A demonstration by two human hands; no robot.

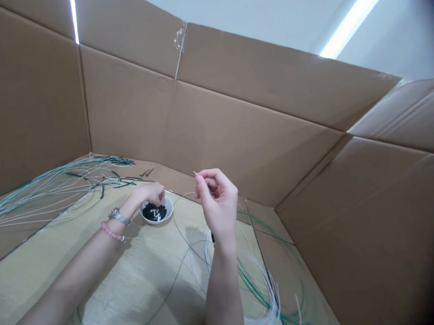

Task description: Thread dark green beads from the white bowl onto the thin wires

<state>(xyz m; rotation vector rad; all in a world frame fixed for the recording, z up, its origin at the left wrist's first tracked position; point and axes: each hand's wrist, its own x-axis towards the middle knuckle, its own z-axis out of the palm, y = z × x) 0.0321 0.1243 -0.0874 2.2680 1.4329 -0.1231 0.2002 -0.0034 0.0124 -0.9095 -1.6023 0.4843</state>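
My left hand reaches down into a white bowl of small black pieces, perhaps beads. Its fingers are bunched together at the far rim, and whatever is between them is hidden. My right hand is raised to the right of the bowl, thumb and forefinger pinched on a thin wire whose pale tip sticks out above them. From around this hand a thin strand loops down to the tabletop. The left wrist wears a watch and a pink bead bracelet.
Cardboard walls enclose the pale tabletop. Green and white strands, some with dark threaded ends, lie at the far left near small pliers or snips. Coiled white and green strands lie at the right.
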